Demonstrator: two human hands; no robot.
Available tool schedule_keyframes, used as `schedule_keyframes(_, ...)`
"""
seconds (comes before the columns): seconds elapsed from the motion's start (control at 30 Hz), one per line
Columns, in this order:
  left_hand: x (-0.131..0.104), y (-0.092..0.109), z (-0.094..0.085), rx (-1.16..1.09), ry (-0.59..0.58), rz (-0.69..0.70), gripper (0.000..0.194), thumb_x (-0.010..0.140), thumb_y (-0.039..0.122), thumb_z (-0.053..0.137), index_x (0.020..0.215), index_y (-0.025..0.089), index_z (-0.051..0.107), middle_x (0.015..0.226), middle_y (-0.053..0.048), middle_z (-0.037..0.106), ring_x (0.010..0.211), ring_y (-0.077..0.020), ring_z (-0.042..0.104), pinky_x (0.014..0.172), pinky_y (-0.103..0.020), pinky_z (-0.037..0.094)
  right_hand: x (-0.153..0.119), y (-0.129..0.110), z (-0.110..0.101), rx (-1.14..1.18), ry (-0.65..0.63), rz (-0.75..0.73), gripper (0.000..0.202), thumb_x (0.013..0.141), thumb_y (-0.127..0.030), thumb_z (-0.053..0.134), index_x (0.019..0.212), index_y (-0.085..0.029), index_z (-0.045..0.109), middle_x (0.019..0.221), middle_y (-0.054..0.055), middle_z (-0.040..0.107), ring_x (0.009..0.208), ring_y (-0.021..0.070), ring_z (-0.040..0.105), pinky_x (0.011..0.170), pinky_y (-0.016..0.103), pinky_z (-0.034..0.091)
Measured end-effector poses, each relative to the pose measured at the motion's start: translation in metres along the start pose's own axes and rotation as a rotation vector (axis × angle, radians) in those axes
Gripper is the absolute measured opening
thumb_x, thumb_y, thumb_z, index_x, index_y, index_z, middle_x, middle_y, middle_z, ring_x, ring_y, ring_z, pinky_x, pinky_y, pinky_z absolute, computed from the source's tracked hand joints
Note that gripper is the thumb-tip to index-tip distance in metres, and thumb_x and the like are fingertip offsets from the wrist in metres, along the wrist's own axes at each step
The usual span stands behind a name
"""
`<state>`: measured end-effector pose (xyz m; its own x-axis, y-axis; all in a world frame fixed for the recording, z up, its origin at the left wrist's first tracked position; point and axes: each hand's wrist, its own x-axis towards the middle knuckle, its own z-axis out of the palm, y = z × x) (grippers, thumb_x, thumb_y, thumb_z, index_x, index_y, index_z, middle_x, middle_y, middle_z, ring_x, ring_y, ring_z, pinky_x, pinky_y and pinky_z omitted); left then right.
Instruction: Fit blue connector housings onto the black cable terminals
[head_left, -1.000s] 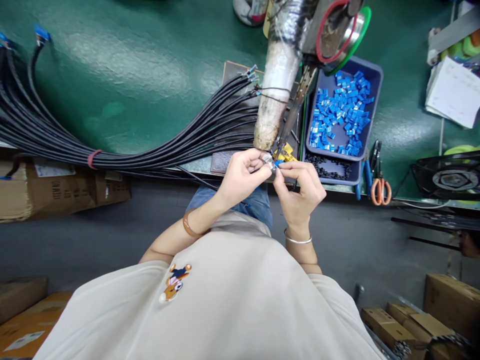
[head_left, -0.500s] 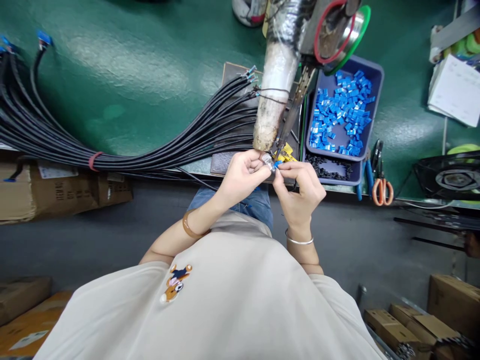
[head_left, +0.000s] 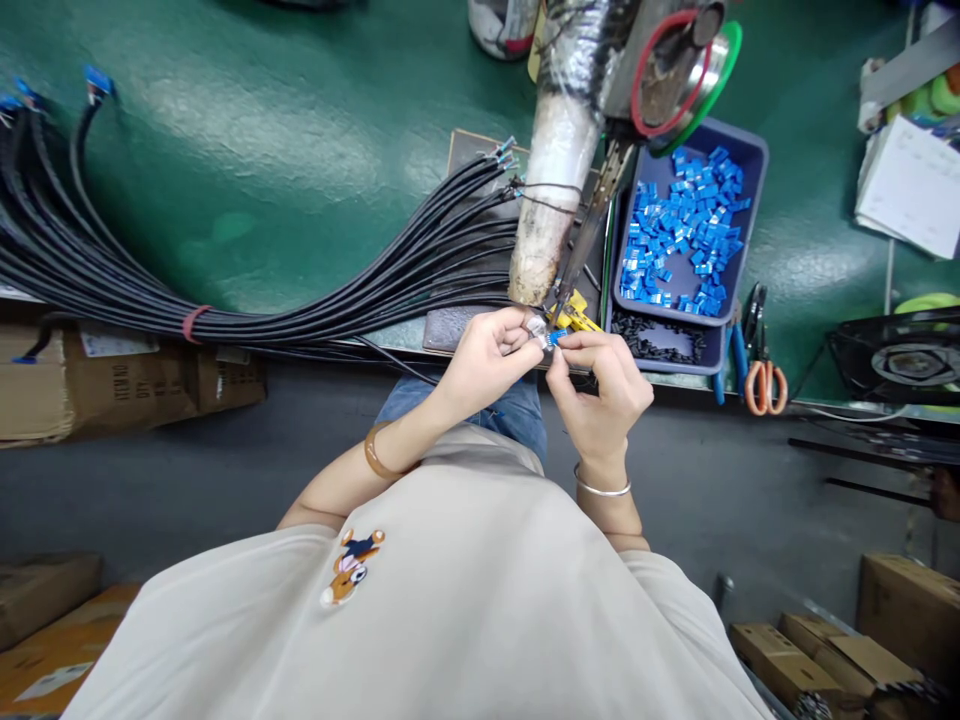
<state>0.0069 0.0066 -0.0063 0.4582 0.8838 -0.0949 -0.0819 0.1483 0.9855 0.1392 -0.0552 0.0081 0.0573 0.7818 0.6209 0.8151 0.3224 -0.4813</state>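
My left hand point(head_left: 484, 355) is closed in a pinch on a cable end, whose silvery-white tip point(head_left: 535, 325) shows past the fingers. Against that tip sits a small blue connector point(head_left: 557, 338), pinched between the thumb and fingertips of my right hand point(head_left: 606, 385). The fine wires between them are too small to make out. Just above both hands are the blunt end of a wrapped pale tube point(head_left: 536, 250) and a narrow metal arm point(head_left: 589, 235). A yellow part point(head_left: 579, 314) lies right behind the connector.
Black cables point(head_left: 300, 312), tied with a red band point(head_left: 195, 323), run along the table's left edge. On the right stand a bin of blue connectors point(head_left: 756, 190), a tray of small black parts point(head_left: 712, 350), orange-handled scissors point(head_left: 765, 388) and a black fan point(head_left: 900, 350). A green-rimmed spool point(head_left: 712, 85) hangs above.
The blue connector has tilted slightly and shows more of itself between my fingertips. Both hands keep their pinch in nearly the same place. The whole view has shifted a little.
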Motion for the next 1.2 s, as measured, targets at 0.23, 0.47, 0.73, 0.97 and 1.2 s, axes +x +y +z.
schedule_keyframes(0.23, -0.018, 0.010, -0.007, 0.396, -0.099, 0.187, 0.005, 0.086, 0.016, 0.055, 0.086, 0.014, 0.060, 0.064, 0.004, 0.051, 0.055, -0.0065, 0.040, 0.055, -0.020, 0.035, 0.000, 0.002, -0.020, 0.225, 0.156, 0.302, 0.009, 0.085, -0.014, 0.065, 0.086, -0.021, 0.060, 0.083, -0.002, 0.069, 0.061, 0.0081, 0.067, 0.053, 0.021, 0.051)
schedule_keyframes(0.47, -0.030, 0.007, -0.022, 0.844, -0.548, 0.470, 0.028, 0.095, 0.014, 0.046, 0.079, 0.013, 0.068, 0.072, -0.007, 0.068, 0.070, -0.0154, 0.059, 0.069, -0.027, 0.044, 0.006, 0.018, -0.048, 0.403, 0.465, 0.233, 0.014, 0.088, -0.029, 0.062, 0.082, -0.023, 0.051, 0.057, -0.009, 0.053, 0.032, 0.0030, 0.040, 0.031, 0.016, 0.022)
schedule_keyframes(0.73, -0.020, 0.000, -0.042, -0.098, -0.456, -0.229, 0.034, 0.090, 0.044, 0.059, 0.078, 0.013, 0.060, 0.049, 0.003, 0.050, 0.041, -0.0036, 0.035, 0.041, -0.018, 0.021, -0.003, -0.010, -0.044, 0.133, 0.139, 0.293, 0.014, 0.088, -0.031, 0.062, 0.084, -0.023, 0.072, 0.056, -0.005, 0.059, 0.044, 0.0061, 0.050, 0.043, 0.022, 0.033)
schedule_keyframes(0.97, -0.019, 0.008, -0.031, -0.151, -0.370, -0.104, 0.024, 0.081, 0.035, 0.072, 0.082, 0.013, 0.060, 0.063, 0.001, 0.059, 0.051, -0.0045, 0.047, 0.049, -0.017, 0.034, -0.002, -0.009, -0.037, 0.167, -0.075, 0.333, 0.019, 0.087, -0.036, 0.065, 0.098, -0.024, 0.074, 0.069, -0.002, 0.069, 0.049, 0.0081, 0.055, 0.046, 0.024, 0.036)
schedule_keyframes(1.2, -0.028, 0.011, -0.020, 0.413, -0.235, 0.398, 0.016, 0.088, 0.028, 0.065, 0.084, 0.013, 0.070, 0.078, -0.006, 0.072, 0.066, -0.0118, 0.059, 0.065, -0.025, 0.043, -0.006, -0.002, -0.042, 0.285, -0.053, 0.379, 0.016, 0.085, -0.034, 0.067, 0.094, -0.023, 0.075, 0.069, -0.002, 0.070, 0.054, 0.0088, 0.061, 0.048, 0.022, 0.040)
